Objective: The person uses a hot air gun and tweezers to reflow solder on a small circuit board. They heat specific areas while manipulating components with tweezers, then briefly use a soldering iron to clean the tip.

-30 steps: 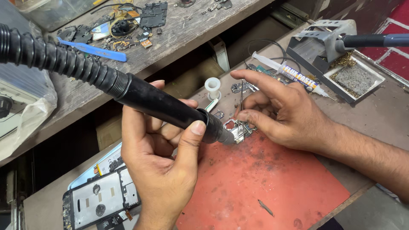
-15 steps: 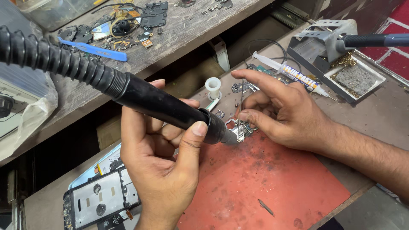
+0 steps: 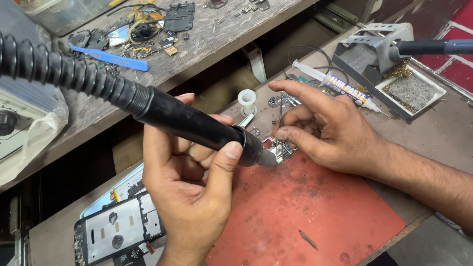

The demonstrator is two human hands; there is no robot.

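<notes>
Left hand (image 3: 189, 197) gripping black hot-air wand (image 3: 197, 125), nozzle over small circuit board (image 3: 280, 148) at red mat's (image 3: 315, 212) far edge; right hand (image 3: 325, 130) pinching tweezers (image 3: 280, 123). Risk: overheating the board, scorching nearby fingertips.

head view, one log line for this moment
left hand grips hot-air wand | right hand holds tweezers on board | red mat

Two hands: left (image 3: 192, 197) and right (image 3: 325, 130). One hot-air wand (image 3: 197, 125), one pair of tweezers (image 3: 280, 133), one small board (image 3: 281, 148), one red mat (image 3: 310, 212), one syringe (image 3: 335, 86), one white spool (image 3: 247, 101), one opened phone (image 3: 116, 234), one blue pry tool (image 3: 111, 57).
</notes>
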